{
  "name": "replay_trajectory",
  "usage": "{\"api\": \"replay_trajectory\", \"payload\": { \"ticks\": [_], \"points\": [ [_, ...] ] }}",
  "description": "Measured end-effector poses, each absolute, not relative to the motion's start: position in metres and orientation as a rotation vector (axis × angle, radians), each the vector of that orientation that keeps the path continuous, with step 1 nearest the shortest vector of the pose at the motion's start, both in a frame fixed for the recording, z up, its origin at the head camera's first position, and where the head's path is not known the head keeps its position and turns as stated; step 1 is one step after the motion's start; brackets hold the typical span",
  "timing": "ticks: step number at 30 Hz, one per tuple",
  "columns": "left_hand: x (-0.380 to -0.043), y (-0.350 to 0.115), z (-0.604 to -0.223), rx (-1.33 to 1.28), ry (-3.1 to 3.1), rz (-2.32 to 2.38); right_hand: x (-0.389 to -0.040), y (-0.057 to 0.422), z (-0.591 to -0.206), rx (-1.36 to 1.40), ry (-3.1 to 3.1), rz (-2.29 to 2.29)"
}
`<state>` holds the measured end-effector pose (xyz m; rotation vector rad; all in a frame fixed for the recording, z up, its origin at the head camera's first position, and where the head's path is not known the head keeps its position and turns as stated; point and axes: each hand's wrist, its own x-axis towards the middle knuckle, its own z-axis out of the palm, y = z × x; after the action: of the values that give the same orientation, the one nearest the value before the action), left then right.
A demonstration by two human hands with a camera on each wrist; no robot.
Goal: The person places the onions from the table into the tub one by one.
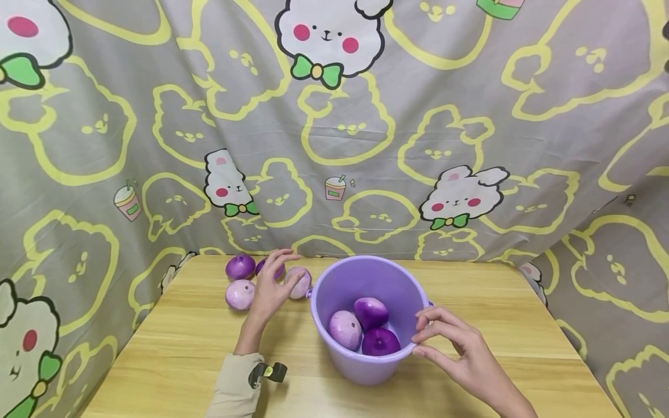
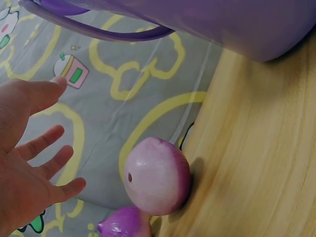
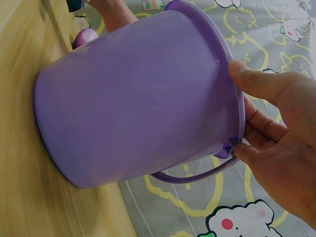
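A purple bucket point(image 1: 371, 368) stands upright with three purple onions inside, one of them a pale onion point(image 1: 345, 331). My right hand point(image 1: 462, 348) grips the bucket's right rim; in the right wrist view the thumb lies against the outside and fingers pass behind the edge. My left hand point(image 1: 268, 293) hovers left of the bucket, fingers spread and holding nothing. Close to its thumb sits a pale onion point(image 1: 299, 284), and a dark onion point(image 1: 277, 271) is partly hidden behind the hand. The left wrist view shows an onion point(image 2: 157, 177) apart from the fingers.
At the back left of the wooden table point(image 1: 183, 331) lie a dark onion point(image 1: 240, 267) and a pale onion point(image 1: 238, 295). A patterned grey curtain point(image 1: 360, 168) hangs behind the table and along its sides. The bucket's handle point(image 3: 197, 176) hangs down at its far side.
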<state>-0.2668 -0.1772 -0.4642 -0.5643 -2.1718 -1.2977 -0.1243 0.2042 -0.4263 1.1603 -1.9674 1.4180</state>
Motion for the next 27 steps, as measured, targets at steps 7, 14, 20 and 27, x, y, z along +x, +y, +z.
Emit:
{"api": "replay_trajectory", "payload": {
  "ticks": [7, 14, 20, 27],
  "points": [
    [-0.268, -0.177, -0.469, -0.538, -2.185, -1.328, -0.125, 0.205, -0.427, 1.162, -1.964, 1.428],
    [-0.269, -0.176, -0.473, -0.519, -2.192, -1.343, -0.125, 0.204, -0.426, 1.163, -1.963, 1.431],
    [-0.271, -0.177, -0.477, -0.522, -2.189, -1.375, -0.125, 0.204, -0.426, 1.174, -1.957, 1.431],
    [-0.273, -0.178, -0.481, -0.515, -2.178, -1.409, -0.124, 0.203, -0.426, 1.174, -1.956, 1.437]
  ]
}}
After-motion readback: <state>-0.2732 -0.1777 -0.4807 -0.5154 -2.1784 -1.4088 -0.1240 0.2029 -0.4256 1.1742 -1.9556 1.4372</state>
